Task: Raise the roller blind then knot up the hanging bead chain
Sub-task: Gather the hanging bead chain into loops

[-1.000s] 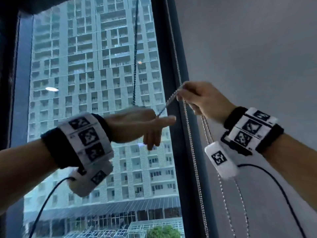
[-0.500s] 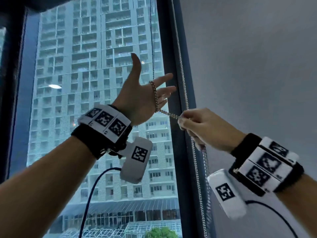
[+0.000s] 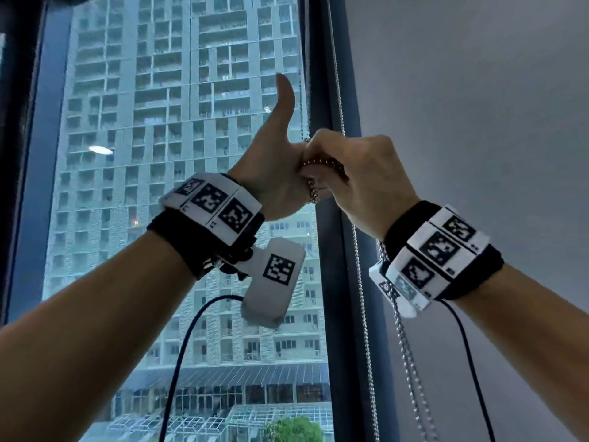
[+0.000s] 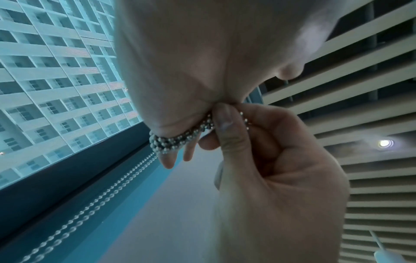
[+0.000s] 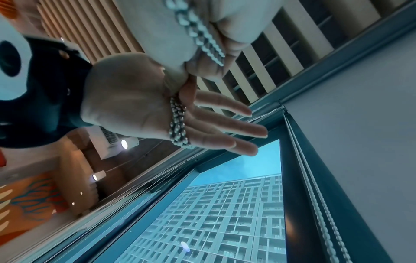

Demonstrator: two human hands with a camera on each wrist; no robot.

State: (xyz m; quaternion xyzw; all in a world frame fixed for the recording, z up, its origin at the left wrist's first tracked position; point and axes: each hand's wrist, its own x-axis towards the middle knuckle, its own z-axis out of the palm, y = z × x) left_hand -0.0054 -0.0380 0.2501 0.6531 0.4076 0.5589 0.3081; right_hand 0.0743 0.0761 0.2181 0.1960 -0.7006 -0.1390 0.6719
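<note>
bead chain (image 3: 313,193) coiled round flat left hand (image 3: 274,173), pinched by right hand (image 3: 360,177); no legible writing

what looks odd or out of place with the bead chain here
The silver metal bead chain is not hanging free: several turns are wound in a thick bundle around the straight fingers of the left hand. The right hand pinches the chain beside it. Nothing looks damaged.

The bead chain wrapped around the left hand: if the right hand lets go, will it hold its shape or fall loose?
Probably fall loose. The bead chain bends tightly round the straight fingers of the left hand, so it looks floppy. Its smooth metal beads may slide; only the right hand pinches it.
</note>
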